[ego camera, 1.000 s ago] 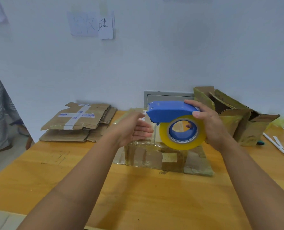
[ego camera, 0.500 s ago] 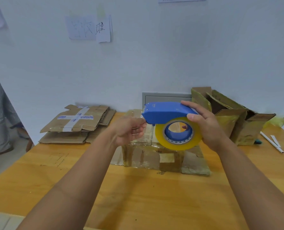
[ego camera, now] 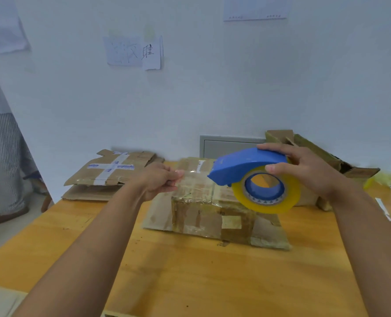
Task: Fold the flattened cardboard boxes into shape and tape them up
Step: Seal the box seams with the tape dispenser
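Observation:
A small folded cardboard box (ego camera: pixel 208 213), worn and covered in old tape, stands mid-table with its side flaps spread flat. Above its right half my right hand (ego camera: pixel 304 170) grips a blue tape dispenser (ego camera: pixel 247 165) loaded with a yellowish tape roll (ego camera: pixel 267 191). My left hand (ego camera: pixel 160 181) pinches the free end of the clear tape (ego camera: pixel 194 177), which stretches from the dispenser's mouth leftward over the top of the box. A stack of flattened cardboard boxes (ego camera: pixel 107 175) lies at the back left of the table.
The wooden table (ego camera: pixel 190 271) stands against a white wall. Open, shaped boxes (ego camera: pixel 327 156) sit at the back right, with white strips (ego camera: pixel 383 209) beside them. A person in striped trousers (ego camera: pixel 2 161) stands at the far left. A grey panel (ego camera: pixel 228 145) is behind the box.
My left hand has taken hold of the tape end and pulled it out leftward. My right hand has moved the dispenser a little to the right, so a strip now spans the box top.

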